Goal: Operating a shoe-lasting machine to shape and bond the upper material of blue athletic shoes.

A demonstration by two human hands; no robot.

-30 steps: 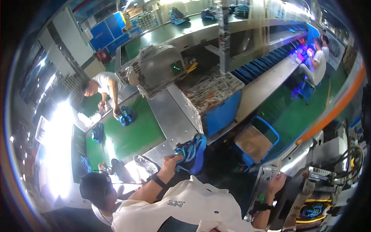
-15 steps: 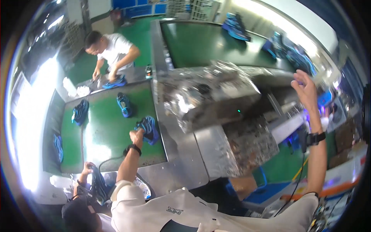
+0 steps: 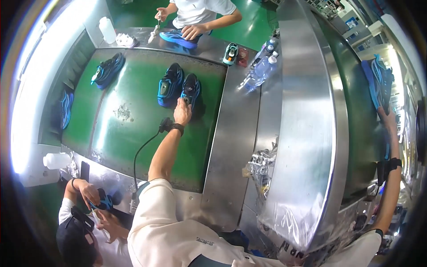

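My left hand reaches over the green conveyor belt and grips the near end of a black-and-blue sneaker. This shoe stands close beside another black-and-blue sneaker, both upright with soles down. Far to the right, my right hand is closed on the lower end of a blue sneaker above a second, darker green belt. The fingers there are partly hidden by the shoe. Both my wrists wear black straps with a small device and cable.
More sneakers stand on the left belt, one at its far left. A metal housing divides the belts; clear plastic bottles lie beside it. Across the belt, a person handles a blue shoe. Another person at lower left holds a shoe.
My left hand has set its grip farther up the belt, with the shoe now beside another. My right hand, raised and empty before, now holds a sneaker at the right belt. The view has turned.
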